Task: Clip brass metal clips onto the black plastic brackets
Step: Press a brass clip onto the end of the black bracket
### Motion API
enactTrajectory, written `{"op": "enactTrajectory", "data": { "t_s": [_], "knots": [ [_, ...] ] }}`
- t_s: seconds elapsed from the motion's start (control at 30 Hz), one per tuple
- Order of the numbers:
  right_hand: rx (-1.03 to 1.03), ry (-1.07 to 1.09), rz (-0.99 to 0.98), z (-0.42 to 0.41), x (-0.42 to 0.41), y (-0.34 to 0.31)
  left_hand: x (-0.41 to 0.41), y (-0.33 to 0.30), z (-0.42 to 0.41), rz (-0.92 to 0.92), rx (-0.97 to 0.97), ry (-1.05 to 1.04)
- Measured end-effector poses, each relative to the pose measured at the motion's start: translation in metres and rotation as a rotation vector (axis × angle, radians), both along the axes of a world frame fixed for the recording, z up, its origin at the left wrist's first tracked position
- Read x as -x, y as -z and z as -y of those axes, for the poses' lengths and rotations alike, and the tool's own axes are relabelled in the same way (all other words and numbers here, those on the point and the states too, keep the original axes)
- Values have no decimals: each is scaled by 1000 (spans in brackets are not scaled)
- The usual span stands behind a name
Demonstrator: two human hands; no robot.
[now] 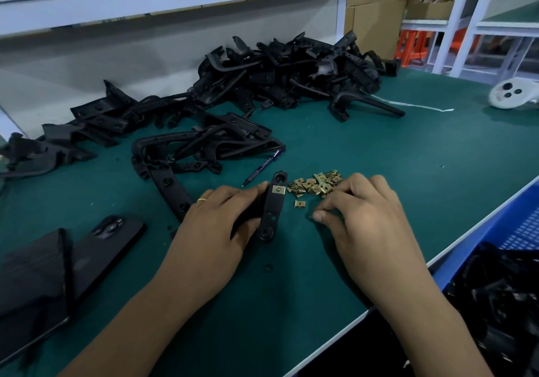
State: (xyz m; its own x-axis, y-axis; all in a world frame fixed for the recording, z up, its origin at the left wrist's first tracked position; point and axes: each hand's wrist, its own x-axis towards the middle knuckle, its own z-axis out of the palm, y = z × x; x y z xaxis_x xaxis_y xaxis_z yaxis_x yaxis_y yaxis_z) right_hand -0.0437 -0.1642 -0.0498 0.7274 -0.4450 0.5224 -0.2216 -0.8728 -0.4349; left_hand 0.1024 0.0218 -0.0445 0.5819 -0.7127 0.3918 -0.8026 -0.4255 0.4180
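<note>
My left hand [221,219] grips a black plastic bracket [273,207] that lies on the green mat, with one brass clip [278,190] seated near its far end. A small heap of brass clips [316,184] sits just right of the bracket, and a single clip [299,203] lies apart in front of it. My right hand [361,210] rests on the mat beside the heap, fingers curled and pinched together at the thumb tip. Whether a clip is between those fingers is hidden.
A large pile of black brackets [280,73] fills the back of the bench, with more [186,149] at left. A pen [262,168] lies behind the bracket. Two phones [87,254] lie at left. A blue crate [519,230] of parts stands at right, a white controller [513,93] farther back.
</note>
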Motion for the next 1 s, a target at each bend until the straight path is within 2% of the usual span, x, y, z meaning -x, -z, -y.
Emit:
{"op": "enactTrajectory", "data": {
  "t_s": [0.2, 0.3, 0.5, 0.63, 0.83, 1.0],
  "knots": [
    [21, 92, 4, -1, 0, 1, -1, 0, -1, 1, 0, 4],
    [-4, 66, 39, 1, 1, 3, -1, 0, -1, -9, -2, 4],
    [-47, 36, -21, 5, 2, 4, 0, -1, -1, -24, 0, 2],
    [-64, -30, -11, 3, 1, 2, 2, -2, -1, -29, 19, 4],
    [-202, -275, 132, -14, -1, -9, 6, -6, 1, 26, -14, -11],
    [-220, -262, 184, -23, -4, -10, 8, -6, 3, -3, -19, -16]
  ]
}}
